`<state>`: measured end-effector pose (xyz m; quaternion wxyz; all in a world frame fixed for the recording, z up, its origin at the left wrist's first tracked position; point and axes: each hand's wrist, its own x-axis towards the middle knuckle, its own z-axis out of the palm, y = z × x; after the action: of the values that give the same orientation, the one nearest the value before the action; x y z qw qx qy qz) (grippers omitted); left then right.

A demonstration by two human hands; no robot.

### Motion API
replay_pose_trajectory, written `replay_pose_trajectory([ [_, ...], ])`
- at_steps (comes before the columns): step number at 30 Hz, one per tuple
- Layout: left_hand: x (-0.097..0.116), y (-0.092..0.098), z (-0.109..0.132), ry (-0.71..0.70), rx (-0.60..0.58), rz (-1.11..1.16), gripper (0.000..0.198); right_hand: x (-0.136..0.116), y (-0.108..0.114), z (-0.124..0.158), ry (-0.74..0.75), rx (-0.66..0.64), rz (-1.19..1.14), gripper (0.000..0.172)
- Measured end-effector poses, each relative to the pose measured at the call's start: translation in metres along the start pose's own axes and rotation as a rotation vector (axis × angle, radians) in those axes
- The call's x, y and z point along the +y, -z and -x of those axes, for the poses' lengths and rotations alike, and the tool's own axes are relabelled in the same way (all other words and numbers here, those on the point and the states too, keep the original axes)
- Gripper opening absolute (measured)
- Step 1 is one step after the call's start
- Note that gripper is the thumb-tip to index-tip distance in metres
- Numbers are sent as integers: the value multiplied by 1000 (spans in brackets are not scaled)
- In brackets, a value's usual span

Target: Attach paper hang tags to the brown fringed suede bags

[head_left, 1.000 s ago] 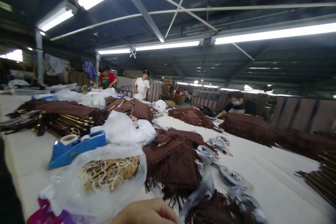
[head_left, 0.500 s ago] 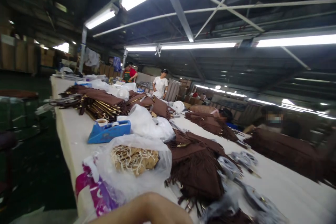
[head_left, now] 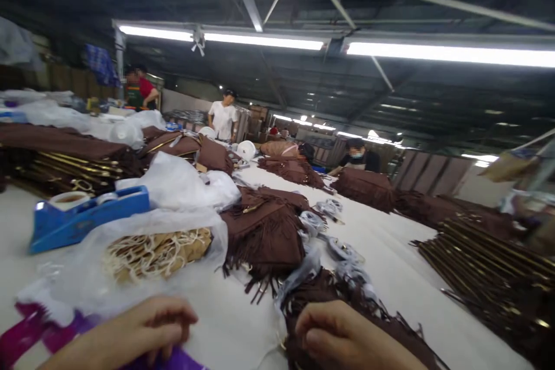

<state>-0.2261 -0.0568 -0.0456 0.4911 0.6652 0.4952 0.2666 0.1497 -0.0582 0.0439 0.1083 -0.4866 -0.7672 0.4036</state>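
Note:
My left hand [head_left: 151, 326] hovers at the bottom left over a purple and white plastic bag [head_left: 69, 329]. Its fingers are loosely bent and apart from the thumb, with nothing seen between them. To its right, my right hand [head_left: 338, 332] is above a dark brown fringed bag [head_left: 310, 295]; its fingers curl a little away from the thumb, and I see nothing held. Whether it touches the bag is unclear. Ahead of my left hand lies a clear plastic bag [head_left: 217, 231] of tan paper tags with white strings [head_left: 160, 251]. Another brown fringed bag [head_left: 264, 237] lies beyond.
A blue tape dispenser [head_left: 93, 214] stands at left beside white plastic wrapping [head_left: 186, 185]. Brown goods with gold zips are stacked at left [head_left: 87, 167] and right [head_left: 494, 266]. Grey wrapped coils [head_left: 342, 248] lie on the white table [head_left: 390, 260]. Several people work farther back.
My view has swung to the right, bringing the right-hand stack into sight. Earlier only one forearm or wrist showed at the bottom; now both my hands show.

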Motion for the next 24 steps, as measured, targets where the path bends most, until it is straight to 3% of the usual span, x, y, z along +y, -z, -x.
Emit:
replay_pose_trajectory([
  [2,5,7,-4,-34,59,89,39,-13,-18,-25,110,-39,51,24],
  [4,8,16,-9,-96,204,140,38,-24,-40,-50,192,-90,116,23],
  [8,-4,25,-19,-161,375,213,36,-41,-87,-94,297,-86,216,20],
  [13,-24,21,-25,-160,385,236,32,-59,-120,-134,289,137,388,19],
  [20,-23,18,-21,-234,344,-40,27,-64,-136,-155,249,109,459,12],
  [24,-19,10,-19,-306,240,-269,27,-60,-136,-153,269,87,518,14],
])
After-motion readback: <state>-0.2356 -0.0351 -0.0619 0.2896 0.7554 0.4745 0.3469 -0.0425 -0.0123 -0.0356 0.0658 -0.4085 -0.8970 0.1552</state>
